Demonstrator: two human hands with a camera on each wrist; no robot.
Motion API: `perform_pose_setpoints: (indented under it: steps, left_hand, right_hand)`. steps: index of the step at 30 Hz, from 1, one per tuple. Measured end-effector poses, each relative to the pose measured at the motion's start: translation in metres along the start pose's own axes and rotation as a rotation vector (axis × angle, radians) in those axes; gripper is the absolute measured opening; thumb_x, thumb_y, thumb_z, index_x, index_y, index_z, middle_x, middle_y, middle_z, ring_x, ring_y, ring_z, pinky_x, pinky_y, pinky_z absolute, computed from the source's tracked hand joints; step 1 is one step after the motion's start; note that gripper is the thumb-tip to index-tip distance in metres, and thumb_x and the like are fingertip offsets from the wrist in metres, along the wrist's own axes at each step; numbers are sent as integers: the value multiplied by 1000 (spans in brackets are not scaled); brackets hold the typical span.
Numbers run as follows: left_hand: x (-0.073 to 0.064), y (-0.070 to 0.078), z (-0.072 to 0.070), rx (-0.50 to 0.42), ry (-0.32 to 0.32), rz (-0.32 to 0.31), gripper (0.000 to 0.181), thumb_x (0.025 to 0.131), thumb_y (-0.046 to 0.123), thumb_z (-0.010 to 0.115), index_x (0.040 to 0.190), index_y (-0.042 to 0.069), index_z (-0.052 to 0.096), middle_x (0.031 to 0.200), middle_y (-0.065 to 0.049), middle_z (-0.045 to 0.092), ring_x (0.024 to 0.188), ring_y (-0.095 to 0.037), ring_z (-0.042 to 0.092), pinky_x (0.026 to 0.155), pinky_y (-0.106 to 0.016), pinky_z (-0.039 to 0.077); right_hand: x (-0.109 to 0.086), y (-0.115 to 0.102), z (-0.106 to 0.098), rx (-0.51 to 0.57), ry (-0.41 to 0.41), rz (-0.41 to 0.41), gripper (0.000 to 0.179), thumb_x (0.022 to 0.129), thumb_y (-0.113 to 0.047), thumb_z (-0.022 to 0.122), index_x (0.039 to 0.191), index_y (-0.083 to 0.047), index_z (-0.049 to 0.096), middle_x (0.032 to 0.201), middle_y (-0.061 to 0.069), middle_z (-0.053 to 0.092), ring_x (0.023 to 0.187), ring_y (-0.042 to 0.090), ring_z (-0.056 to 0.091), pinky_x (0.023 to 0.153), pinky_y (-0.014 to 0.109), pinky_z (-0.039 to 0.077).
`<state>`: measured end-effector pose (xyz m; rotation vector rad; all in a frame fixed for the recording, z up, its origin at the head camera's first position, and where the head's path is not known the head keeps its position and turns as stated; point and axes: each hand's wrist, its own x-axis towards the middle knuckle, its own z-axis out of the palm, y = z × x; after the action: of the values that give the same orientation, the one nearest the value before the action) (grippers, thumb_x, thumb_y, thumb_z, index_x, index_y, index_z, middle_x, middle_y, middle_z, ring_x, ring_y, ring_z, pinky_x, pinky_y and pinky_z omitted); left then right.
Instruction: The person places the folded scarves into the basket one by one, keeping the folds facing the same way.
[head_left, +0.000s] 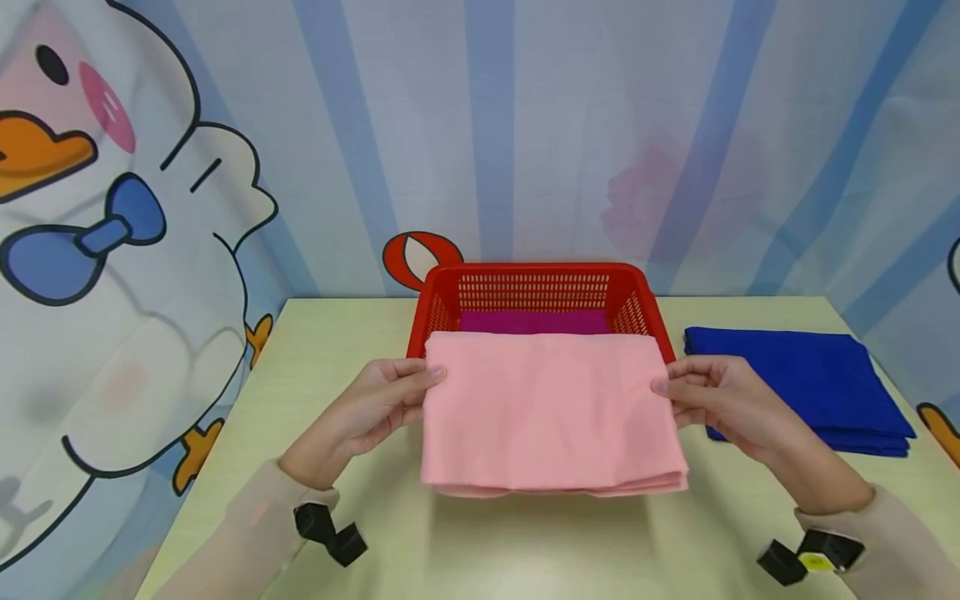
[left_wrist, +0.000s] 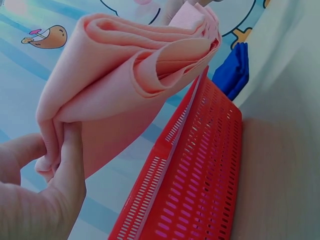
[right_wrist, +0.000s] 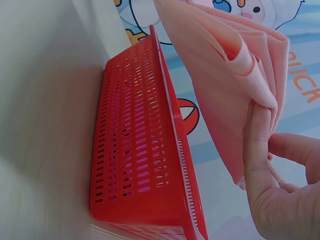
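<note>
A folded pink cloth [head_left: 551,417] is held up in front of the red basket [head_left: 536,270], overlapping its near side in the head view. My left hand [head_left: 367,408] pinches the cloth's left edge between thumb and fingers. At the opposite edge, my right hand [head_left: 731,404] pinches it the same way. Both wrist views show the stacked layers of the pink cloth [left_wrist: 120,75] raised above the basket's rim [right_wrist: 172,110]. Inside the basket lies a magenta cloth [head_left: 532,322], its near part hidden behind the pink one.
A folded blue cloth [head_left: 802,387] lies on the light wooden table [head_left: 345,329] to the right of the basket, partly behind my right hand. A printed curtain [head_left: 555,167] with a cartoon duck hangs along the back and left side.
</note>
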<state>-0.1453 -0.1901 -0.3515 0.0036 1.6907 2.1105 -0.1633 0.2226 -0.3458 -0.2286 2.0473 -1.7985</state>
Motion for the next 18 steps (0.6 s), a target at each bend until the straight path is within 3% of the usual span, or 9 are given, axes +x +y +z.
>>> perform_pose_setpoints:
  steps: [10, 18]
  left_hand:
    - [5, 6, 3, 11, 20, 10, 45, 101, 12, 60, 138, -11, 48, 114, -13, 67, 93, -21, 71, 85, -34, 56]
    - [9, 10, 4, 20, 22, 18, 44, 102, 12, 59, 138, -11, 48, 116, -13, 67, 93, -22, 71, 85, -36, 56]
  right_hand:
    - [5, -5, -4, -1, -17, -37, 10, 99, -9, 63, 101, -4, 71, 88, 11, 74, 72, 24, 72, 72, 36, 60]
    - [11, -9, -5, -17, 5, -13, 11, 99, -12, 64, 102, -3, 70, 88, 11, 74, 73, 25, 72, 73, 36, 60]
